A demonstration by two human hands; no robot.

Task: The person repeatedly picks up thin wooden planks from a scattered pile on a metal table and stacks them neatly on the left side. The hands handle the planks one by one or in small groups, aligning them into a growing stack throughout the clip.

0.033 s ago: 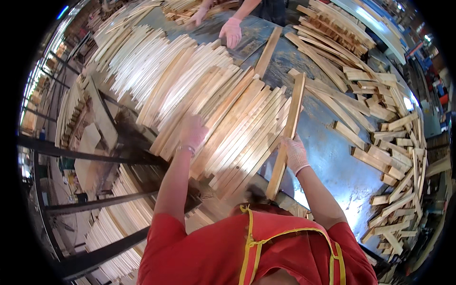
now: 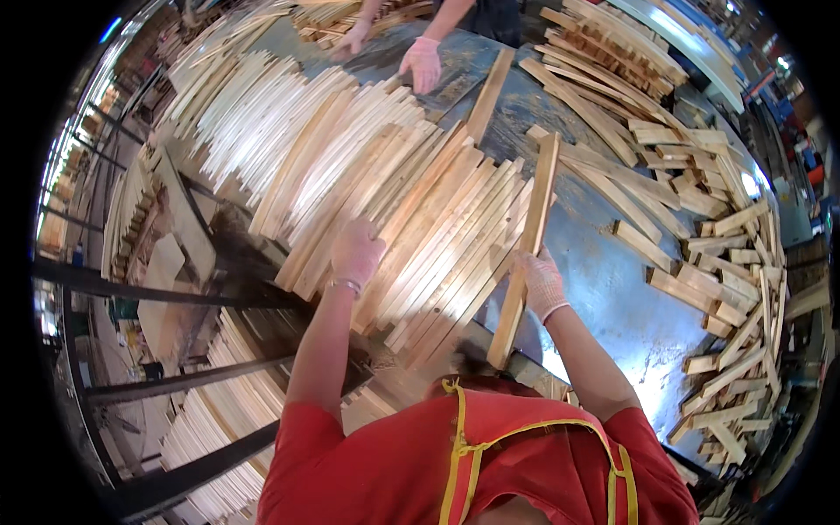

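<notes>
You had your right hand (image 2: 544,284) closed around a long board (image 2: 536,210), which lay slanted at the right end of the row of wooden strips (image 2: 451,254), its lower end by the near edge of the metal table (image 2: 595,254). Your left hand (image 2: 357,254) rested on the strips, fingers bent; whether it gripped one, I could not tell. The step in hand seemed to be handling that board beside the row; the next move, I judged, called for a firm right grip and a steadying left hand. The board hid some of your right fingers, and your clothing (image 2: 376,464) covered part of the near edge. Beyond the far edge, a co-worker (image 2: 494,22) was cut off by the upper border.
</notes>
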